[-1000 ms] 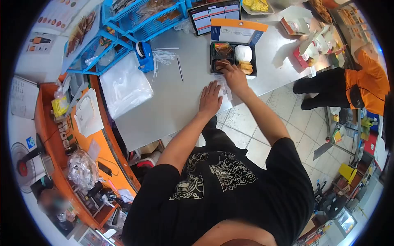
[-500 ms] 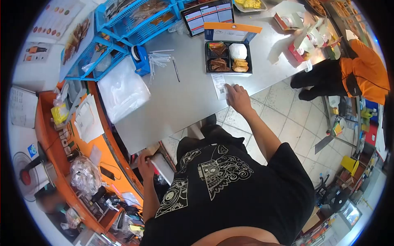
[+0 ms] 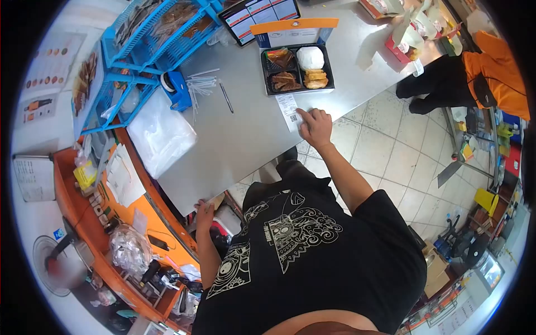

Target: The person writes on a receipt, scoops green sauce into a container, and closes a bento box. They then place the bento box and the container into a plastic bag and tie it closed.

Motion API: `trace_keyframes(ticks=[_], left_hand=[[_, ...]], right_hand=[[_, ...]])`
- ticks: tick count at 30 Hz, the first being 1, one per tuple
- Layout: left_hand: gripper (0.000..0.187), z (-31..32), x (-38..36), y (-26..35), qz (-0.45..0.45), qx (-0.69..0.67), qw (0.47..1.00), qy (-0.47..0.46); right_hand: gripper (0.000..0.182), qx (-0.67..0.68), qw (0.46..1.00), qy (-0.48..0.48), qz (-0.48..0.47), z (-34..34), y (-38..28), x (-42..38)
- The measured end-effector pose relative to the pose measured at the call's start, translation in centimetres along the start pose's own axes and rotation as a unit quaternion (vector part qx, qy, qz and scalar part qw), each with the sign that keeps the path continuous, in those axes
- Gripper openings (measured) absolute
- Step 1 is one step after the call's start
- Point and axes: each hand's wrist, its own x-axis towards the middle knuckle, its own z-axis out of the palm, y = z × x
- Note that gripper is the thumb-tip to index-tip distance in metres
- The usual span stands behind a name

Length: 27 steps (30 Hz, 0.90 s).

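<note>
A paper receipt [image 3: 289, 111] with a printed square code lies on the steel counter, in front of an open meal box [image 3: 268, 92]. My right hand [image 3: 316, 127] is over the receipt's right edge, one digit stretched onto the paper and the other fingers loosely bent. It lifts nothing. Inside the black box are a white round wrapped item [image 3: 310, 58], golden fried pieces [image 3: 316, 79], brown meat pieces [image 3: 285, 81] and a dark item with colourful packets [image 3: 280, 57]. My left hand [image 3: 204, 215] rests at the counter's near left corner, fingers loosely bent and apart, holding nothing visible.
On the steel counter [image 3: 245, 137] are a pen [image 3: 226, 97], white ties [image 3: 200, 85], a blue tape dispenser [image 3: 177, 91], plastic bags [image 3: 160, 134] and a tablet [image 3: 261, 18]. Blue baskets [image 3: 134, 64] stand at left. A person in orange [image 3: 497, 78] stands by red-and-white food boxes [image 3: 397, 49].
The view has shifted, so the counter items appear further left and slightly higher. My right hand has moved further over the receipt, one digit now on its printed face. My left hand stays by the corner.
</note>
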Motion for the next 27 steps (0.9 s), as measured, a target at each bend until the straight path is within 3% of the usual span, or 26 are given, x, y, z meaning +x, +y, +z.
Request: trace_keyframes(ticks=[5, 7, 12, 13, 15, 17, 18, 19, 20, 21, 22, 24, 26, 27], left_hand=[[0.076, 0.1, -0.3, 0.3, -0.048, -0.058, 0.997, -0.001], [0.075, 0.1, -0.4, 0.2, -0.044, -0.012, 0.999, 0.001], [0.067, 0.1, -1.5, -0.2, -0.012, -0.047, 0.999, 0.01], [0.064, 0.3, -1.7, -0.7, 0.015, -0.08, 0.997, 0.018], [0.059, 0.0, -2.1, 0.1, -0.019, -0.106, 0.994, 0.003], [0.059, 0.2, -1.1, -1.2, -0.03, -0.139, 0.99, 0.011], [0.062, -1.0, -1.7, 1.0, -0.032, -0.125, 0.992, 0.003], [0.062, -1.2, -1.3, 1.0, -0.035, -0.132, 0.991, -0.004], [0.055, -1.4, -0.8, 0.7, -0.023, -0.036, 0.999, -0.001], [0.05, -2.3, -0.6, 1.3, -0.008, 0.064, 0.998, 0.002], [0.05, -3.5, 0.0, 2.3, -0.005, 0.064, 0.998, -0.005], [0.038, -6.7, 1.6, 8.7, -0.068, 0.139, 0.988, -0.009], [0.04, -6.4, 4.7, 13.1, 0.062, 0.06, 0.991, 0.099], [0.042, -6.7, 5.9, 16.7, 0.088, 0.043, 0.99, 0.097]], right_hand=[[0.045, -0.029, 0.999, 0.03, -0.003, 0.3, -0.3, 0.2], [0.046, -0.028, 0.999, 0.025, 0.002, 0.6, -0.3, 0.1], [0.045, -0.05, 0.999, -0.005, 0.018, 0.5, -0.5, 0.2], [0.042, -0.038, 0.999, -0.011, 0.023, 0.3, -0.6, 0.5], [0.039, -0.037, 0.999, -0.027, 0.022, -0.4, -1.1, 0.5], [0.031, 0.008, 0.994, -0.066, 0.086, -0.8, -1.4, 1.0], [0.031, -0.001, 0.994, -0.072, 0.081, -0.8, -1.2, 1.2], [0.026, 0.075, 0.988, -0.044, 0.127, -0.7, -0.9, 1.5], [0.022, 0.15, 0.973, -0.017, 0.174, -0.7, -0.6, 1.7], [0.022, 0.144, 0.974, -0.022, 0.175, -0.8, -0.4, 2.0], [0.02, 0.157, 0.966, -0.022, 0.206, -1.1, -0.1, 2.5], [0.016, 0.157, 0.96, 0.004, 0.233, -1.5, -0.5, 2.9], [0.017, 0.139, 0.961, -0.017, 0.238, -2.8, -2.7, 3.8], [0.017, 0.128, 0.961, -0.04, 0.243, -3.3, -3.7, 3.9]])
